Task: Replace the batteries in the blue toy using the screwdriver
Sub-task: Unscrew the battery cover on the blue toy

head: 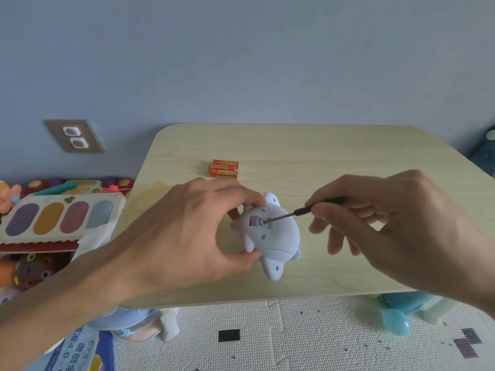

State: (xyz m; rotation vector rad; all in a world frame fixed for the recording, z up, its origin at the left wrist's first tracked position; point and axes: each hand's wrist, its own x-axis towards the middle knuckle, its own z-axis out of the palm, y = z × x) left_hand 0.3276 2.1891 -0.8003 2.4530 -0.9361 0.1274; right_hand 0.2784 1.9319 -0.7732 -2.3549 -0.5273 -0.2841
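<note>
- The blue toy (270, 234) lies belly-up near the middle of the pale wooden surface (334, 151), toward its near edge, so the underside faces the camera.
- The left hand (187, 231) wraps the toy's left side, fingertips over the far edge and thumb pressed against the near edge; my read is it's bracing the body so it won't spin under the tool.
- The right hand (388, 223) pinches the screwdriver (302, 210) by its dark handle between thumb and forefinger, the other fingers hanging loose below.
- The shaft slants down and left, tip seated in a small recess on the toy's belly, most likely the cover screw.
- Three orange batteries (224, 169) wait side by side farther back on the surface, well apart from the toy, within reach for the swap.
- Hard to make out: the screw head itself is tiny and blurred, and a red speck beside the tip can't be identified.
- The toy's left end is hidden under the left hand, and the screwdriver's handle end vanishes inside the right hand.
</note>
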